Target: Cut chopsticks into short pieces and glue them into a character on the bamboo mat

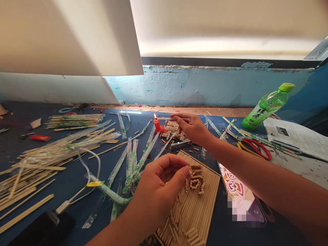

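Note:
My right hand (pixel 193 128) reaches forward and pinches a thin glue stick (pixel 169 118), holding its tip at the flame of a small red candle (pixel 157 125) on the blue table. My left hand (pixel 160 184) is curled shut over the near edge of a board of glued bamboo sticks (pixel 200 208), its fingertips pinched beside small stick pieces that stand on end in a pattern (pixel 196 179). What the left fingers hold is hidden.
Loose chopsticks and clear wrappers (pixel 64 147) cover the table's left half. A red lighter (pixel 39 138) and a white cable (pixel 88 171) lie left. Red-and-yellow scissors (pixel 253 147), a green bottle (pixel 268 106), printed paper (pixel 297 136) and a phone (pixel 241 194) sit right.

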Motion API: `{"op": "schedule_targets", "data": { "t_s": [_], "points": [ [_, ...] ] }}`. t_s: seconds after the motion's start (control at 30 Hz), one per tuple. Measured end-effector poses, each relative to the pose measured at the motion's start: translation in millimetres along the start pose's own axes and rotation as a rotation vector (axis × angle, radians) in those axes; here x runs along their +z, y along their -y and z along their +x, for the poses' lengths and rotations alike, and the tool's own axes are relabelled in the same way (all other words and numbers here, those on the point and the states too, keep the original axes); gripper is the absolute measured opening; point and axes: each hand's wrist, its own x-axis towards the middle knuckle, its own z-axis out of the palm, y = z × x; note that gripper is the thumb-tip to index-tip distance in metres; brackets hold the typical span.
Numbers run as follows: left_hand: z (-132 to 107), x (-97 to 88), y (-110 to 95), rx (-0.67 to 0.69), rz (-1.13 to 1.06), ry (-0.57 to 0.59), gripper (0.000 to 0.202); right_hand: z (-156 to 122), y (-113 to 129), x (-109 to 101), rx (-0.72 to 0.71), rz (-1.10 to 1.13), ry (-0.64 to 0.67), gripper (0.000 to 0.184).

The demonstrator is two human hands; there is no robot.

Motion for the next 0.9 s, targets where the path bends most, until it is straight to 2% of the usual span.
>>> {"op": "schedule_targets", "data": {
  "t_s": [0.9],
  "points": [
    [0.5,0.0,0.4,0.015,0.117,-0.01,0.012,1.6,0.9,2.7,0.013,0.02,0.002,0.028]
  ]
}}
